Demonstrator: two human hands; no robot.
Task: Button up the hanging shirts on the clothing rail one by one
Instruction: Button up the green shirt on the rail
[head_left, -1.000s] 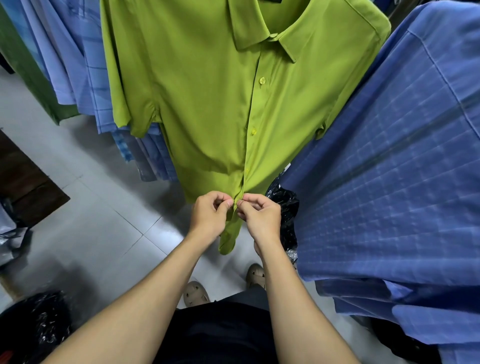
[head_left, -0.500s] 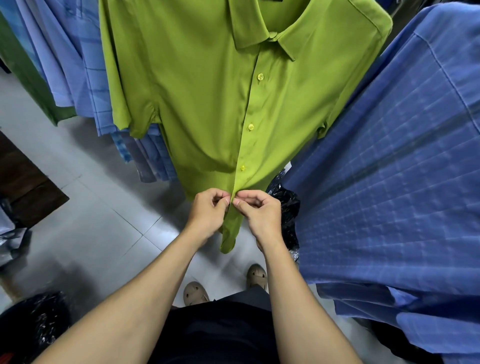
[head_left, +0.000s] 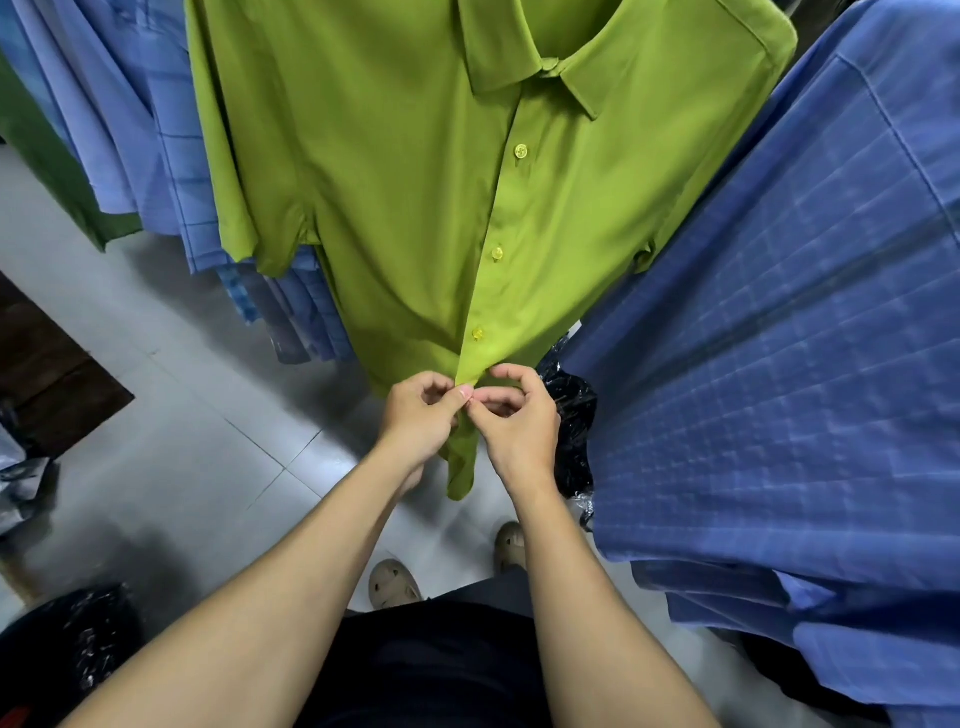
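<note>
A lime-green short-sleeved shirt (head_left: 395, 197) hangs in front of me, collar at the top. Three yellow buttons show fastened down its placket; the lowest visible button (head_left: 477, 334) sits just above my hands. My left hand (head_left: 418, 415) pinches the left edge of the placket near the hem. My right hand (head_left: 517, 415) pinches the right edge, thumb and fingers meeting the left hand's fingertips. The spot between my fingertips is hidden. The shirt's tail (head_left: 461, 475) hangs below my hands.
A blue checked shirt (head_left: 779, 364) hangs close on the right. Several blue shirts (head_left: 130, 130) and a dark green one (head_left: 47, 171) hang on the left. A black plastic bag (head_left: 571, 415) lies behind my right hand. Grey tiled floor (head_left: 182, 441) lies below, with my feet showing.
A third button has come into view fastened above my hands. Both hands stay low on the placket, fingers working closer together at a point just below that button.
</note>
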